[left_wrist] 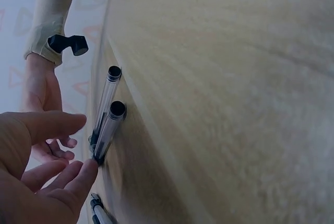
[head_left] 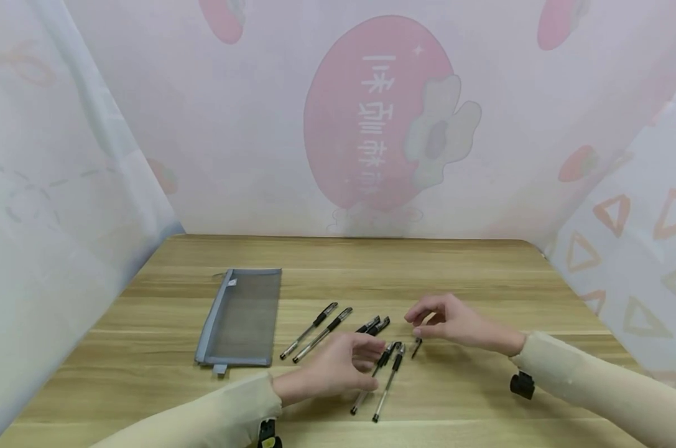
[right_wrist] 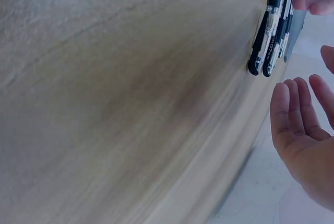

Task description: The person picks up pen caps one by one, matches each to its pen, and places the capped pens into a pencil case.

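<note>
My left hand [head_left: 338,367] hovers low over the pens, thumb and fingers apart. In the left wrist view its fingertips come right by a clear-barrelled gel pen [left_wrist: 108,132], with another pen [left_wrist: 107,91] alongside. My right hand [head_left: 455,322] is to the right of these two capped pens, fingers bent loosely and nothing between them in the right wrist view. Beneath its thumb in the head view shows a short dark piece [head_left: 417,347]. Two more pens [head_left: 371,325] are partly hidden behind my left hand. Further left lie a pen [head_left: 310,330] and its neighbour [head_left: 323,334], side by side.
A grey mesh zip pouch [head_left: 242,320] lies flat on the wooden table [head_left: 147,348], left of the pens. Printed cloth [head_left: 248,137] hangs behind the table and along both sides. Each wrist carries a small black camera [head_left: 522,386].
</note>
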Demonstrator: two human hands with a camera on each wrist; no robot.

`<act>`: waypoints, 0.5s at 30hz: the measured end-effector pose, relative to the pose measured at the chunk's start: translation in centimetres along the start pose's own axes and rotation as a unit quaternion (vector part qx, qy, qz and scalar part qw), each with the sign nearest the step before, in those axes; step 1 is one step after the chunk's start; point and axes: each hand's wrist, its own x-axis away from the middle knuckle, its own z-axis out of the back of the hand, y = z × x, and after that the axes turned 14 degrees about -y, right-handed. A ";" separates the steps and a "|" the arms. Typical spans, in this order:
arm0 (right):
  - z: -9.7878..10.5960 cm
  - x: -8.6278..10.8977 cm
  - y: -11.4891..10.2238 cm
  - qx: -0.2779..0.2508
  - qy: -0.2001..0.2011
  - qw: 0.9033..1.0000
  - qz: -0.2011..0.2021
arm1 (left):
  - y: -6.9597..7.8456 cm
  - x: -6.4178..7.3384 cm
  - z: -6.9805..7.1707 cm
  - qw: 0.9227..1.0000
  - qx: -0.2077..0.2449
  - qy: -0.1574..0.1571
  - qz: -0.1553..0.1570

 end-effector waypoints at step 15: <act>-0.8 0.1 0.5 0.002 0.002 1.000 -0.016 | -0.3 0.0 -0.2 0.999 -0.032 -0.002 0.020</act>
